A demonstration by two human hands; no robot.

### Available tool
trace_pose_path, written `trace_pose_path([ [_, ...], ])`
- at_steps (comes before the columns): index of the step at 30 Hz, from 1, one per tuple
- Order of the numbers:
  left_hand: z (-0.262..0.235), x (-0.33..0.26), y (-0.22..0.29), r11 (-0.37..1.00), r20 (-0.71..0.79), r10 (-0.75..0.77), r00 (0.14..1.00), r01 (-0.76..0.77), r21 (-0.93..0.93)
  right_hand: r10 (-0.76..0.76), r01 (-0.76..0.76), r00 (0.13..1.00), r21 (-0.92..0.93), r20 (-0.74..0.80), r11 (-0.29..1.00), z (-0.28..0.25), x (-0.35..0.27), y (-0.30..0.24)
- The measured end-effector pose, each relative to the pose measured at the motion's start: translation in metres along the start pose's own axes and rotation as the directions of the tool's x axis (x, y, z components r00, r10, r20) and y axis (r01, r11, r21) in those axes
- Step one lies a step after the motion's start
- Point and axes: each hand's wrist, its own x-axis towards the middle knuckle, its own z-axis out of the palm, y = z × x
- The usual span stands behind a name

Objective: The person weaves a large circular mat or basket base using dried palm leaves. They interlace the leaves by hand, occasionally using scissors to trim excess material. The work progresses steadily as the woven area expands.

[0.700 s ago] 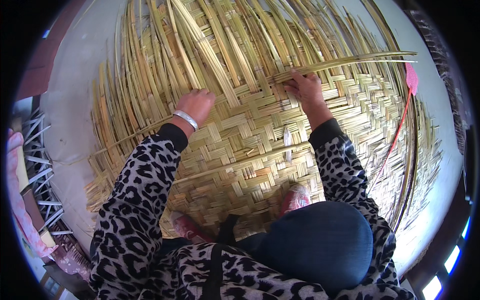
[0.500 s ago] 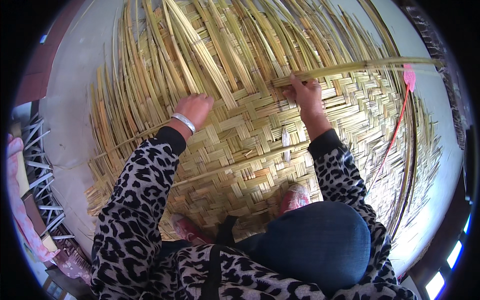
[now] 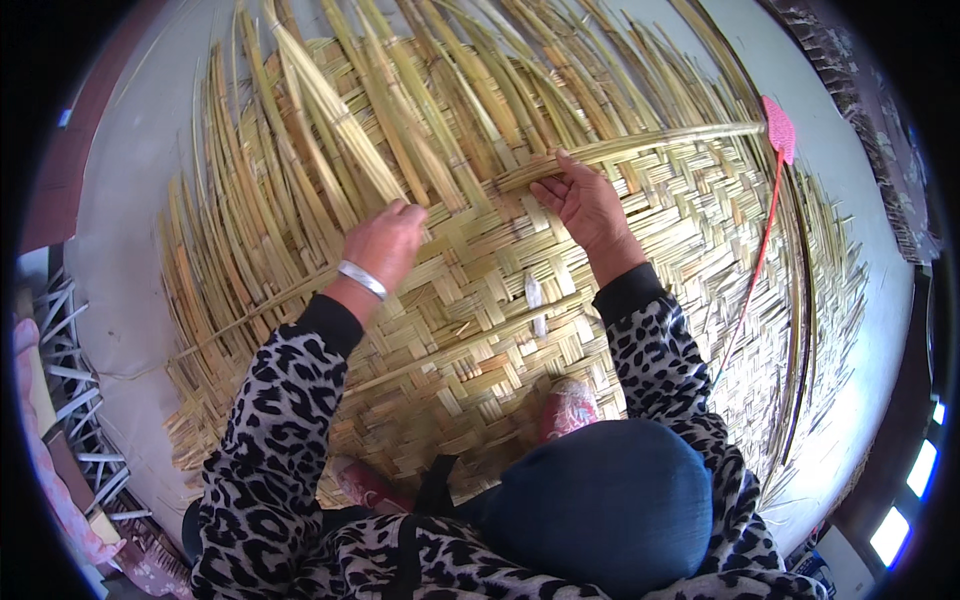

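Both hands hide parts of the woven mat (left grip unclear).

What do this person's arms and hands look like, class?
Both sleeves are grey with black leopard-style spots and plain black cuffs. The left hand has a silver-coloured bangle at the wrist; the right hand has none. Neither wears a glove.

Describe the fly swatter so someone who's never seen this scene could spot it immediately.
Find the large woven mat, then look to its right side, past the person's right hand. There lies a fly swatter, head toward the top of the picture, long handle angling down and slightly left. Its pink head and red handle set it apart from the straw-coloured strips around it.
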Motion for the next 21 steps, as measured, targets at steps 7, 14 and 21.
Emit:
trace_pose_path([
  [7, 0.02, 0.081, 0.088, 0.984, -0.032, -0.006, 0.999, 0.0, -0.18, -0.211, 0.212, 0.977, 0.041, -0.033, 0.976, -0.031, -0.006, -0.073],
  [14, 0.026, 0.112, 0.101, 0.96, -0.072, -0.146, 0.987, 0.123, -0.252, -0.167, 0.18, 0.981, -0.159, 0.094, 0.971, -0.034, 0.015, -0.111],
  [21, 0.036, 0.104, 0.112, 0.963, -0.287, -0.208, 0.935, 0.145, -0.225, -0.05, 0.348, 0.937, -0.908, 0.346, 0.235, -0.009, 0.068, -0.128],
])
